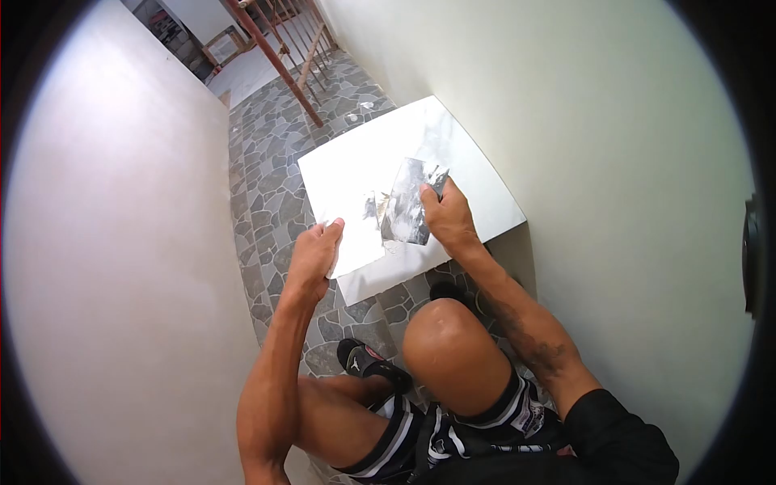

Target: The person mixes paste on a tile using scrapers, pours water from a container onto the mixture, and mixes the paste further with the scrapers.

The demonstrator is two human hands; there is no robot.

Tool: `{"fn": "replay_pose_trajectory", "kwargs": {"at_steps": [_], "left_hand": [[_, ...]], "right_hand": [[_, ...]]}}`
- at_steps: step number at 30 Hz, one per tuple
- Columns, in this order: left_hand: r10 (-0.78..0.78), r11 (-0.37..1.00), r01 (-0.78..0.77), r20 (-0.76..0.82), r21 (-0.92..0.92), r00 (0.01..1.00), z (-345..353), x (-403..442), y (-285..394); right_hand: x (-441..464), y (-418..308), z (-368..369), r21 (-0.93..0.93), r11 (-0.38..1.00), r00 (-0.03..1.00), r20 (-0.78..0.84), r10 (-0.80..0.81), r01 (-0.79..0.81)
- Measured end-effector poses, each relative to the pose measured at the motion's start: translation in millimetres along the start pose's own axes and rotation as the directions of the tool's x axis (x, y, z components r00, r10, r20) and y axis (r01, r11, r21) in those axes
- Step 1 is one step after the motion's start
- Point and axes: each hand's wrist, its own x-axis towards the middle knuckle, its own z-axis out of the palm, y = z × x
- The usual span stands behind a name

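Observation:
My left hand (314,257) is closed on a flat white rectangular plate (356,241), thumb on top. Grey smears mark that plate's right edge. In my right hand (449,217) is a flat grey putty blade (406,206) smeared with white paste, gripped by its right side with the thumb on its face. The two plates meet or nearly meet edge to edge; I cannot tell whether they touch. Both are above a large white board (477,182), which has greyish streaks. My fingers under the plates are hidden.
Pale walls (137,242) rise close on the left and the right. Grey stone-patterned tiles (271,178) cover the floor. Reddish metal bars (279,65) stand beyond the board. My bent knee (440,331) is just in front of the board.

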Motion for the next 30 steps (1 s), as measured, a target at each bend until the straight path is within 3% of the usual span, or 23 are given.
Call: {"fn": "replay_pose_trajectory", "kwargs": {"at_steps": [3,4,8,13,20,23,24,27,30], "left_hand": [[0.057,0.998,-0.06,-0.092,-0.033,0.994,-2,8,-8],[0.025,0.999,-0.029,-0.094,-0.033,0.995,-3,6,-4],[-0.15,0.988,0.15,0.004,0.046,0.989,-3,-17,27],[-0.249,0.968,0.244,0.089,0.063,0.964,11,-13,25],[-0.251,0.968,0.251,0.022,-0.004,0.968,23,-8,40],[-0.238,0.971,0.239,-0.05,0.013,0.97,14,2,30],[-0.234,0.972,0.235,-0.07,0.005,0.97,14,4,40],[-0.171,0.985,0.17,-0.048,-0.028,0.984,6,5,40],[-0.104,0.994,0.103,-0.031,-0.039,0.994,4,12,31]], "right_hand": [[0,1,-4,0.36,0.922,0.988,0.104,0.112,-0.143],[1,-3,-8,0.492,0.832,0.964,0.191,0.186,-0.258],[7,-12,-18,0.626,0.596,0.864,0.345,0.367,-0.503],[12,-6,-15,0.641,0.435,0.764,0.427,0.483,-0.633],[4,10,-12,0.532,0.396,0.662,0.555,0.504,-0.748],[-4,-3,-20,0.492,0.338,0.597,0.641,0.482,-0.802],[-1,-10,-22,0.538,0.251,0.587,0.659,0.469,-0.805],[-4,-13,-34,0.501,0.449,0.672,0.584,0.456,-0.74],[-10,-48,-54,0.263,0.848,0.834,0.457,0.31,-0.459]]}}
